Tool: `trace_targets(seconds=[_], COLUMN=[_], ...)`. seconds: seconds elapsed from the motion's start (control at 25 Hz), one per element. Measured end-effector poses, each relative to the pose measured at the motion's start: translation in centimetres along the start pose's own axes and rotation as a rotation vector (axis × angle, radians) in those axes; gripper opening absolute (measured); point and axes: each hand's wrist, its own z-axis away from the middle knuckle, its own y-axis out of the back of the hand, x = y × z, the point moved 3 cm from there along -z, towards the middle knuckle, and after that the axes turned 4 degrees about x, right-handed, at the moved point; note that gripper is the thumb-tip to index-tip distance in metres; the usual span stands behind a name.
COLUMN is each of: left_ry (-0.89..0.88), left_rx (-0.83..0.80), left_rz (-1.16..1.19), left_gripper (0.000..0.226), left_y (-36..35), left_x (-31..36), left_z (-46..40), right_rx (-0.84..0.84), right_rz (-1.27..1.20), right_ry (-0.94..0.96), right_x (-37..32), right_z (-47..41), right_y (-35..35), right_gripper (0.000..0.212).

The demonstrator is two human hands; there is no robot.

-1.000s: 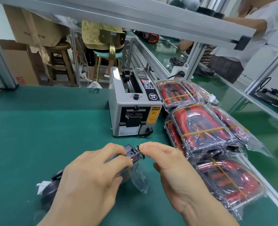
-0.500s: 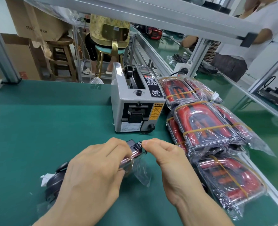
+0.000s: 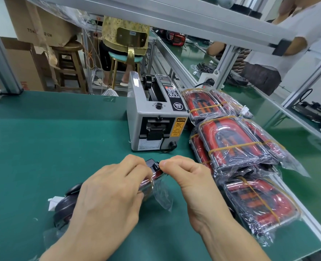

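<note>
A dark device in a clear plastic bag point(image 3: 160, 194) lies low on the green table point(image 3: 43, 147), mostly covered by my hands. My left hand point(image 3: 107, 200) grips its body from above, fingers curled over the bagged end. My right hand point(image 3: 189, 181) pinches the black tip point(image 3: 154, 165) of the device between thumb and forefinger. A thin rubber band crosses the bag near my left fingers. The device's rounded black rear point(image 3: 65, 206) with a white tag point(image 3: 53, 202) sticks out at the left.
A grey tape dispenser point(image 3: 155, 117) stands just behind my hands. Several bundles of red devices in bags with rubber bands point(image 3: 231, 144) are stacked at the right. Aluminium frame rails point(image 3: 174, 17) run overhead. Other people, stools and cardboard boxes are beyond the table.
Both hands stay on the bagged device with almost no shift. The view has tilted down slightly, so the dispenser and bundles sit lower in the picture.
</note>
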Motion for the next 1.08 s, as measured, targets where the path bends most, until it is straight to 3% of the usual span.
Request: trace_targets(seconds=[0.2, 0.48, 0.84, 1.08], left_ry=[0.018, 0.014, 0.018, 0.008], left_rx=[-0.034, 0.006, -0.026, -0.013], left_rz=[0.012, -0.002, 0.002, 0.022], left_gripper=[0.050, 0.051, 0.054, 0.061], left_y=[0.11, -0.03, -0.20, -0.30], left_x=[-0.14, -0.26, -0.31, -0.33], left_z=[-0.01, 0.16, 0.01, -0.05], right_rx=[-0.047, 0.102, 0.106, 0.159], right_rz=[-0.064, 0.059, 0.016, 0.125], right_ry=[0.014, 0.074, 0.065, 0.155], right_x=[-0.21, -0.03, 0.23, 0.33], right_z=[0.10, -0.03, -0.06, -0.06], right_y=[-0.18, -0.11, -0.41, -0.43], right_gripper=[0.016, 0.014, 0.011, 0.014])
